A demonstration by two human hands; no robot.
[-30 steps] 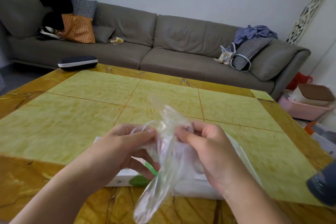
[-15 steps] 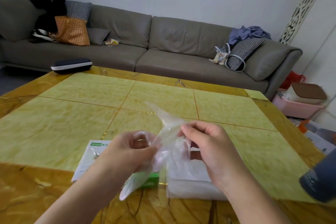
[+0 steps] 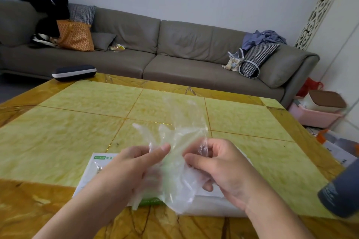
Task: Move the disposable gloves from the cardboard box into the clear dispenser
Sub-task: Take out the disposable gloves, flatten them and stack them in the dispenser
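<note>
Both hands are raised at the lower centre of the frame, above the counter [image 3: 58,137]. A clear disposable glove [image 3: 174,141] is pinched between thumb and curled fingers by the left hand [image 3: 132,170] on one side and by the right hand [image 3: 219,167] on the other, so that the thin film is spread between them, with its finger shapes pointing up toward the middle of the frame. Below the hands, a white cardboard box [image 3: 91,172] with green print is seen lying flat on the counter, partly hidden by the left forearm. Just right of it, under the right hand, a pale translucent container, presumably the clear dispenser [image 3: 217,205], is seen. A dark case [image 3: 73,72] lies at the counter's far left edge.
</note>
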